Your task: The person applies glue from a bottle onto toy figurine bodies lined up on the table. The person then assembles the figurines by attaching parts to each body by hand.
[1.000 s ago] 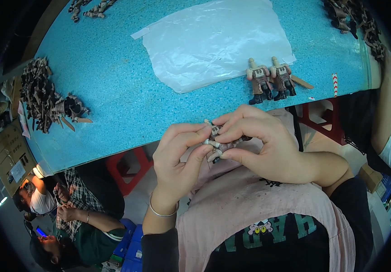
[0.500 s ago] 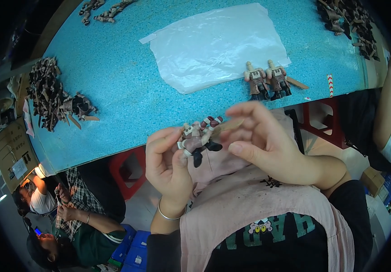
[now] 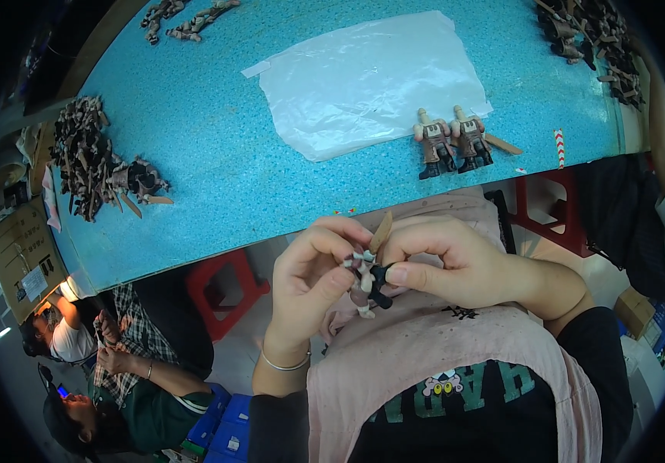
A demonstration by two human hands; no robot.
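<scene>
A small toy figure [image 3: 362, 284], pinkish-brown and cream with black boots, is held over my lap just off the table's near edge. My left hand [image 3: 311, 272] pinches it from the left with thumb and fingertips. From the other side my right hand [image 3: 444, 258] grips its black leg part between thumb and bent forefinger. A tan blade-like piece [image 3: 382, 231] sticks up between my hands; whether it is joined to the figure I cannot tell. Two similar figures [image 3: 434, 143] lie side by side on the blue table [image 3: 217, 147], beyond my right hand.
A white plastic sheet [image 3: 363, 85] lies mid-table. Heaps of figures sit at the left [image 3: 82, 158] and the far right [image 3: 579, 31]. More pieces [image 3: 194, 23] lie at the far left. Red stools [image 3: 224, 297] stand below the edge. Other people [image 3: 140, 378] sit at the left.
My right hand, apart from the figure before, has come in and closed on its leg part. The figure has turned and shifted right and slightly down with my left hand.
</scene>
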